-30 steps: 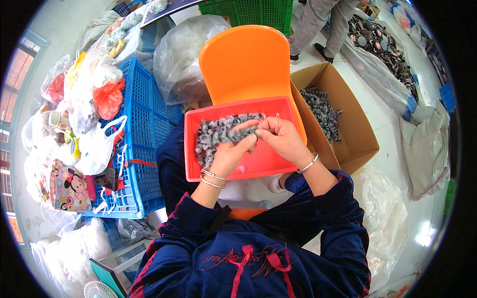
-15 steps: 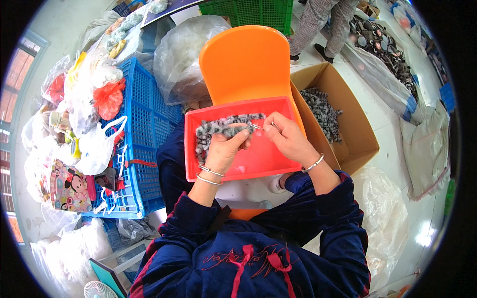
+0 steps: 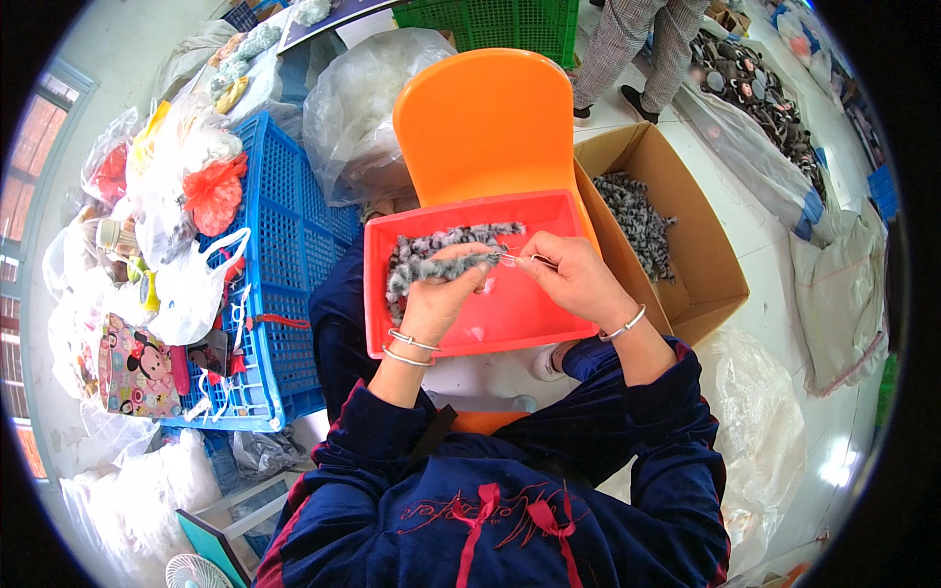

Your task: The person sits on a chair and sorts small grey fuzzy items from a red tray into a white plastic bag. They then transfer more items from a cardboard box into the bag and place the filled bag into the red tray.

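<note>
My left hand (image 3: 437,302) pinches a fluffy grey-and-black plush piece (image 3: 453,267) above a red plastic tray (image 3: 529,333). More of the same mottled plush (image 3: 470,235) lies in the tray behind that hand. My right hand (image 3: 576,279) grips a slim metal tool (image 3: 542,261), its thin tip against the right end of the held piece. Fingers cover most of the tool, so its exact kind is unclear. A small pale scrap (image 3: 488,285) shows beside my left fingertips.
The tray rests on an orange chair (image 3: 480,118). To its right stands a cardboard box (image 3: 711,260) with grey plush pieces (image 3: 635,220) inside. A blue crate (image 3: 284,323) loaded with bags is on the left. Beyond, a person's legs (image 3: 627,54) stand near heaped dark plush toys (image 3: 750,88).
My right hand has tilted and shifted slightly, bringing more of the metal tool into sight. The left hand moved slightly left and down, still holding the plush piece.
</note>
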{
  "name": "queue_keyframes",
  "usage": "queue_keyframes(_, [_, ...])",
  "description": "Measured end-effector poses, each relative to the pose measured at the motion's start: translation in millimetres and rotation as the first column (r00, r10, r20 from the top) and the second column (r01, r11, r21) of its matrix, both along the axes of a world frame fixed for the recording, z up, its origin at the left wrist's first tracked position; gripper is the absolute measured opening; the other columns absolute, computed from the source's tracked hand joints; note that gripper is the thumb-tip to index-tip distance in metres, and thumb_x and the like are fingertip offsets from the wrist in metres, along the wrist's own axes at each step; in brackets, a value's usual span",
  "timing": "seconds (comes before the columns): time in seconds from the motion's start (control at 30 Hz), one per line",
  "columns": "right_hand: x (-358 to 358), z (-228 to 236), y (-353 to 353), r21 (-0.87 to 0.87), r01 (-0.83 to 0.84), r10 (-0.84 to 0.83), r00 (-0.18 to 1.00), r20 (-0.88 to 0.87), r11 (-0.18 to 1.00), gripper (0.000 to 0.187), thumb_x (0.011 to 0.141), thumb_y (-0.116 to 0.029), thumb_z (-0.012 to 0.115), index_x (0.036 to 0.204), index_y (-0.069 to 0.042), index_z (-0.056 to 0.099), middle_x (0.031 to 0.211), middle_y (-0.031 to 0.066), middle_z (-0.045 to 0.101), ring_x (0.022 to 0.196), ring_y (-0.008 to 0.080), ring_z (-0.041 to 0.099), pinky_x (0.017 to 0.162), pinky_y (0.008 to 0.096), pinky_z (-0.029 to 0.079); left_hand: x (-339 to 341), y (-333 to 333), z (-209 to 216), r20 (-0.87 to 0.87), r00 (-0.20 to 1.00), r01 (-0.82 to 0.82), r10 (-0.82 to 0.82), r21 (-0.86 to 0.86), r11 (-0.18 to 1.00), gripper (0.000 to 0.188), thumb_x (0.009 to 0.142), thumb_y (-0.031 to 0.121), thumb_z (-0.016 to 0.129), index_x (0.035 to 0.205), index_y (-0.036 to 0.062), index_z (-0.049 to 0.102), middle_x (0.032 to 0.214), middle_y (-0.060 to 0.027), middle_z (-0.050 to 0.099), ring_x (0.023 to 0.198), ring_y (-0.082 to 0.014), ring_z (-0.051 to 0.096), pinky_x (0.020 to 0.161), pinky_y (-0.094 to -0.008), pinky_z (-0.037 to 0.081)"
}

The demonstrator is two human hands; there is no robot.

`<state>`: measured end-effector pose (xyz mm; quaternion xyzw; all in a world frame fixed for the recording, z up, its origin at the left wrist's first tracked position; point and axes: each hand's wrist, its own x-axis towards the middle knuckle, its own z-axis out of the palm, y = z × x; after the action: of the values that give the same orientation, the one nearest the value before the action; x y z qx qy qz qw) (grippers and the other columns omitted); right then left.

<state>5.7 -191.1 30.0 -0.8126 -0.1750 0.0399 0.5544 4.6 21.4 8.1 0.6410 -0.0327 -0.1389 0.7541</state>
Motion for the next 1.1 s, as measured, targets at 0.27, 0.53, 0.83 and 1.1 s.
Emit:
queue_keyframes(0.27, [-1,4,-3,-0.088,-0.031,0.038,0.996,0.078,0.996,0.012,0.086,-0.010,0.062,0.084,0.001,0.058,0.068,0.0166,0.055,0.064,0.0300,0.055,0.058,0.0364,0.043,-1,2,-1,0.015,1.000,0.024,-0.025,0.075,0.997,0.019,0.090,0.007,0.064,0.107,-0.0001,0.065,0.082,-0.0007,0.063,0.073,-0.0077,0.057,0.070,-0.0225,0.048])
queue_keyframes(0.53, [-3,13,-5,-0.177,-0.113,0.122,0.992,0.043,0.978,0.013,0.086,-0.012,0.063,0.082,0.000,0.059,0.072,0.0189,0.058,0.068,0.0370,0.059,0.059,0.0392,0.045,-1,8,12,-0.029,0.990,0.142,-0.140,0.287,0.947,0.014,0.087,0.004,0.066,0.100,-0.0021,0.068,0.088,-0.0051,0.066,0.073,-0.0098,0.059,0.067,-0.0233,0.049])
queue_keyframes(0.83, [-7,-14,9,0.065,-0.089,0.096,0.990,-0.106,0.994,0.010,0.090,-0.009,0.060,0.086,0.000,0.057,0.070,0.0112,0.055,0.063,0.0213,0.054,0.060,0.0307,0.044,-1,9,-2,-0.071,0.994,0.098,-0.089,0.149,0.984,0.016,0.087,0.009,0.070,0.099,-0.0014,0.069,0.082,-0.0025,0.067,0.071,-0.0086,0.059,0.066,-0.0221,0.049])
queue_keyframes(1.1, [-3,-8,9,0.055,-0.141,0.146,0.985,-0.095,0.989,0.017,0.096,-0.015,0.054,0.092,0.001,0.059,0.072,0.0071,0.059,0.070,0.0195,0.059,0.066,0.0332,0.048,0,13,-7,-0.073,0.993,0.089,-0.088,0.017,0.996,0.013,0.087,0.010,0.069,0.096,-0.0002,0.070,0.078,-0.0009,0.066,0.067,-0.0076,0.058,0.062,-0.0226,0.048])
